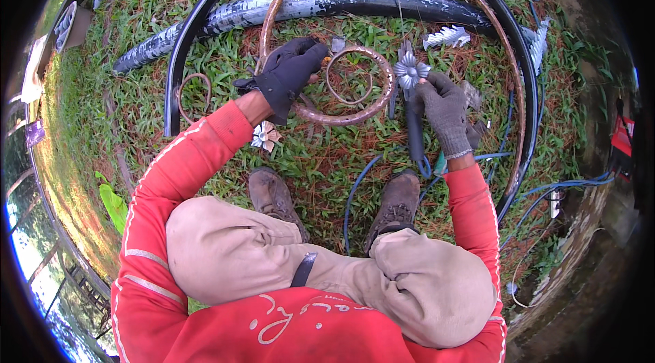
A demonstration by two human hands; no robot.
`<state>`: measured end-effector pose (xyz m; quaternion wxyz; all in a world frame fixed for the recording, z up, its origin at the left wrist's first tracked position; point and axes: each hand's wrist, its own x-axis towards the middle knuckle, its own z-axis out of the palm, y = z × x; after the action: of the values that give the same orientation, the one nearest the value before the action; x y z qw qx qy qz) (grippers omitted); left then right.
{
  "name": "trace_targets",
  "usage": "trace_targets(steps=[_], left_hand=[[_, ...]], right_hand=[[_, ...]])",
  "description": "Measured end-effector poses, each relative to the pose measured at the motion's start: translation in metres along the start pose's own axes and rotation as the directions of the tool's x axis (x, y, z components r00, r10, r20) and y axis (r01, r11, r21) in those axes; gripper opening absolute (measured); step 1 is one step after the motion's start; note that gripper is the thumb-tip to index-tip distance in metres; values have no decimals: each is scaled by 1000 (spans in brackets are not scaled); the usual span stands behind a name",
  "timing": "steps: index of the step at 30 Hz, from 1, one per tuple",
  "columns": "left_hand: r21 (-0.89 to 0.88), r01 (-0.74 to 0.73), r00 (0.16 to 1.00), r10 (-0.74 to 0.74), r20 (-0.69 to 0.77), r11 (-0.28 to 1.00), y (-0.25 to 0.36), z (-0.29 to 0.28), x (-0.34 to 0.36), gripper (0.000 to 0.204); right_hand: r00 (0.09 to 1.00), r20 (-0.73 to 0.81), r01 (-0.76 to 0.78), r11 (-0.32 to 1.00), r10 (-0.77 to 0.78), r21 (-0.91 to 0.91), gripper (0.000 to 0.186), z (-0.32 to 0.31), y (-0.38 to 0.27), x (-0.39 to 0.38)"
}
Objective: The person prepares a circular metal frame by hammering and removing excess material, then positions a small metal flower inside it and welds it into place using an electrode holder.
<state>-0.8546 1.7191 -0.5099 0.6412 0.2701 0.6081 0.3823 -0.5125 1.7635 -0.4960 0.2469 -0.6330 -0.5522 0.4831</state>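
My left hand (290,75), in a black glove, is closed over the left side of a rusty metal scroll (340,118); what its fingers pinch, if anything, is hidden. The scroll curls into a small inner loop right of that hand. My right hand (445,109), in a grey knit glove, pinches a silver metal flower (411,71) by its lower right edge, just beyond the scroll's right side. Beneath the flower is a dark-handled tool (415,136), apparently a welding electrode holder, with a blue cable at its end. Another metal flower (265,136) lies below my left wrist.
A large black curved bar (179,83) arches around the work. Across the far side lies a scuffed black pipe (321,3). Silver leaf pieces (447,37) rest on the grass at the right. Blue cables (546,189) run along the right, and my boots (398,205) stand nearby.
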Motion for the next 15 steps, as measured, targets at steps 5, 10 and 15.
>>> trace_targets(steps=[5,10,15], left_hand=[[-220,417,907,-388,162,882,-6,4,2,52],[-153,518,845,-475,247,841,-2,11,20,62],[-177,538,831,-483,277,824,-14,6,31,62]], right_hand=[[908,246,-322,941,339,-109,25,18,-8,-6],[920,389,129,897,51,-423,20,34,-5,-10],[918,379,-39,977,117,-209,24,35,-11,-17]])
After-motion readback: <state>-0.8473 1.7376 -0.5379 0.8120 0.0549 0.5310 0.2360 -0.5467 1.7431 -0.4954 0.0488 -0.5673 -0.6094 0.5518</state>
